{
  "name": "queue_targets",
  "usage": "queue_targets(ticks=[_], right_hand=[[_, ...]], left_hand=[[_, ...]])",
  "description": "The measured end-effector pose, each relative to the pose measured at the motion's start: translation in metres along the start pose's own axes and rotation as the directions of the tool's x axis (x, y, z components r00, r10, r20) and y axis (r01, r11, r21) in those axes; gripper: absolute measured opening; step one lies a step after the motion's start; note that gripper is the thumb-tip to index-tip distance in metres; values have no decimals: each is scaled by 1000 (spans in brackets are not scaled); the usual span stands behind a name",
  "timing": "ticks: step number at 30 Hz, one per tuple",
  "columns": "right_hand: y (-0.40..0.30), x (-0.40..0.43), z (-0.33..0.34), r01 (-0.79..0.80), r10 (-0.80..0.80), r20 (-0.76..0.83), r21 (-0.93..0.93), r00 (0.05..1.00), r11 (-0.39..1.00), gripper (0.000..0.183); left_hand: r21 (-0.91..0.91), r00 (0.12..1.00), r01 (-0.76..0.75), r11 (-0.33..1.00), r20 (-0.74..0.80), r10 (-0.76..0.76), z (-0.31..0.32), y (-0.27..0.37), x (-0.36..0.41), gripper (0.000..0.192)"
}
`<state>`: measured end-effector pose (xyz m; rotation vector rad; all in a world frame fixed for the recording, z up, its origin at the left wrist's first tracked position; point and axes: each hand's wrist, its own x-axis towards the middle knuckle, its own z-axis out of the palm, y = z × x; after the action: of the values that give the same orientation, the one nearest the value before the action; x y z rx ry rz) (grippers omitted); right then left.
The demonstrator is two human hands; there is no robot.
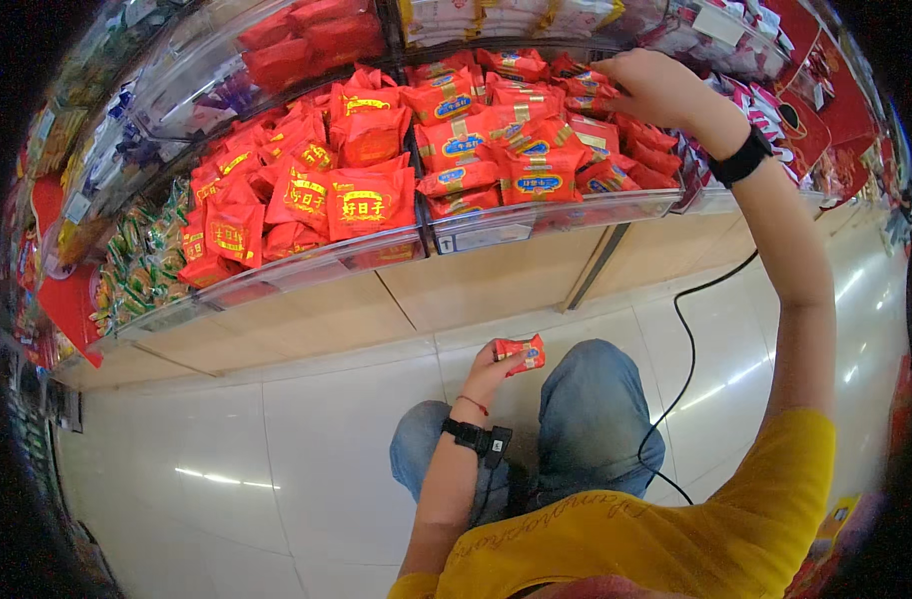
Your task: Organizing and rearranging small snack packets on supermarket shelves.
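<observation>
Low in front of my knees, my left hand (493,367) grips a small red snack packet (527,354) with a blue and gold label. My right hand (650,86) reaches into the back right of a clear display bin, its fingertips at red packets (587,93) of the same look. Whether those fingers hold one of them cannot be made out. More such red packets (459,146) lie piled and overlapping in this bin. In the compartment to the left, larger red packets (370,202) with yellow print are heaped.
A clear plastic rim (553,217) with a label strip fronts the bins, above a wooden base cabinet (493,277). Green-and-clear packets (145,254) fill the far left bin. White and pink packets (733,112) are on the right. A black cable (684,307) hangs beside my right knee (594,404).
</observation>
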<state>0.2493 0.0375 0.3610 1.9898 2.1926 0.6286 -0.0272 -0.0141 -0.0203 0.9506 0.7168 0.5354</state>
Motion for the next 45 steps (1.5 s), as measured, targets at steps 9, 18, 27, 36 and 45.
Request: queue_targets(ticks=[9,18,27,36,45], right_hand=[[33,49,54,32,-40,46,175,998,984,70],[33,36,56,-40,62,-86,234,994,971,73],[-1,-66,-13,-3,242,-673,336,699,942,61],[-198,-202,124,-236,-50,290,855,956,461,71],[-200,-171,182,-229,-368,428,850,825,474,87]], left_hand=[[3,998,-46,999,40,46,1,-7,1,24],[77,996,83,994,6,-83,-5,-5,6,31],[-235,992,105,966,-39,-117,2,6,-1,25],[-362,899,318,877,409,-157,15,17,-18,40],[49,840,-100,994,540,58,15,6,-20,95]])
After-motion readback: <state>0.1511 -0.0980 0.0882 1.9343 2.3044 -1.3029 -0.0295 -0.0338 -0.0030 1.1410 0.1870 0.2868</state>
